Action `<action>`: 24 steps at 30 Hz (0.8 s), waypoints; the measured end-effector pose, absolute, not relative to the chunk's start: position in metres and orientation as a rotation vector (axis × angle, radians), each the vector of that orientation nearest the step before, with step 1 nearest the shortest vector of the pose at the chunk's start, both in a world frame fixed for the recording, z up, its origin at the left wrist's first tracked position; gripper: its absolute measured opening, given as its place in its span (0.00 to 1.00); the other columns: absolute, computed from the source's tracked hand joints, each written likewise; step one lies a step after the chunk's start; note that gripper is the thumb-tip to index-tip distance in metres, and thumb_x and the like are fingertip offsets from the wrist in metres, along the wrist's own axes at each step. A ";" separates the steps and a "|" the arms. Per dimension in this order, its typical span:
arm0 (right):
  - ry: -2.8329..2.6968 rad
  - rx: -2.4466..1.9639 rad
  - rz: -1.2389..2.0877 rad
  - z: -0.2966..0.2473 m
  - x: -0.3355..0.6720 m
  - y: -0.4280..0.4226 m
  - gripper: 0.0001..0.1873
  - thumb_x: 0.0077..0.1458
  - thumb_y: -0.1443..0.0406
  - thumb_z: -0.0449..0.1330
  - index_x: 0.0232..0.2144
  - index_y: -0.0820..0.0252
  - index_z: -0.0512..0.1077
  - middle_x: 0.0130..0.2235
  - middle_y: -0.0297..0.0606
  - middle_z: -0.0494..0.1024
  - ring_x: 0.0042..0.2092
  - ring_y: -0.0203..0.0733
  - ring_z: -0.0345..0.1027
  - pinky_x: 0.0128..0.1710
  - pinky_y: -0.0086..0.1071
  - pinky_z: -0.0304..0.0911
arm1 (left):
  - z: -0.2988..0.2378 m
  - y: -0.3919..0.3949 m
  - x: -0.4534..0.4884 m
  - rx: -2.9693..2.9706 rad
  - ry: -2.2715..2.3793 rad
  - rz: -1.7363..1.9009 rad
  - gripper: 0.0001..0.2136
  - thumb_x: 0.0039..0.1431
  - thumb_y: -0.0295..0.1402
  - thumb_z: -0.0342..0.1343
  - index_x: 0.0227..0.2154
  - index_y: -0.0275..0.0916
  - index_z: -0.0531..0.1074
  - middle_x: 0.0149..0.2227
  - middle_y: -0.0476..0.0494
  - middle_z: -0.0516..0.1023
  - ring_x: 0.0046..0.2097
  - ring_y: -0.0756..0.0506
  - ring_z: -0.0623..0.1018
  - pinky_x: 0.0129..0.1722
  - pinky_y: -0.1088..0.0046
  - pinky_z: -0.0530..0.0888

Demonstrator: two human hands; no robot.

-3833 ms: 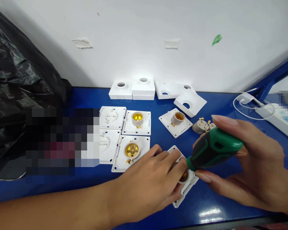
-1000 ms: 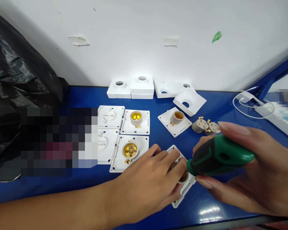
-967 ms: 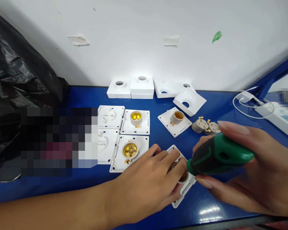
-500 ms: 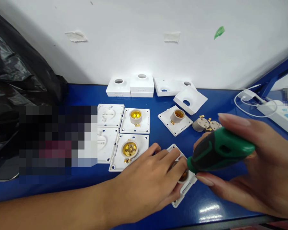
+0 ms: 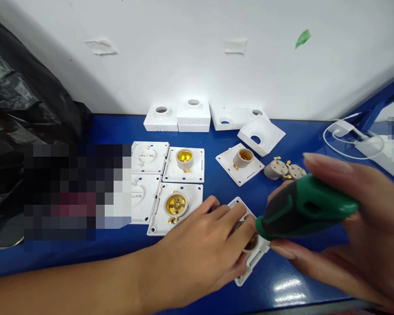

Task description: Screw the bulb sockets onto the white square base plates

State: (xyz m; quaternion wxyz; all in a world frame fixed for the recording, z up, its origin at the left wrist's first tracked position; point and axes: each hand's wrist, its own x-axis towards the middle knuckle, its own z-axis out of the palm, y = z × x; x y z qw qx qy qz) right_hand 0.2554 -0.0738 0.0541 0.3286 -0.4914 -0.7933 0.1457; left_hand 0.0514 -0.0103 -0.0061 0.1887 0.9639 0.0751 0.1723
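My left hand (image 5: 203, 253) lies over a white square lamp-holder plate (image 5: 252, 262) near the table's front edge, fingers pressed on it and holding it down. A brass socket part shows just beside my fingertips. My right hand (image 5: 357, 236) grips a green and black screwdriver (image 5: 302, 208) by its handle. The tool's tip points down-left into the socket on that plate and is hidden behind my left fingers.
On the blue table (image 5: 111, 127) lie several white plates with brass sockets (image 5: 175, 205), white square covers (image 5: 193, 114) by the wall, two loose grey sockets (image 5: 284, 169), and a white power strip with cable (image 5: 381, 148) at right. A black plastic bag (image 5: 22, 113) fills the left.
My hands have stayed on the plate and the screwdriver. The screwdriver handle and my right hand shifted slightly right, and the view tilted a little.
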 end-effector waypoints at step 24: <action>-2.122 -1.151 0.471 0.055 0.262 -0.077 0.41 0.67 0.63 0.62 0.71 0.27 0.48 0.50 0.19 0.82 0.43 0.41 0.81 0.42 0.30 0.80 | -0.002 -0.009 0.052 2.698 0.258 0.391 0.12 0.67 0.31 0.60 0.50 0.34 0.68 0.50 0.40 0.77 0.49 0.38 0.77 0.47 0.59 0.73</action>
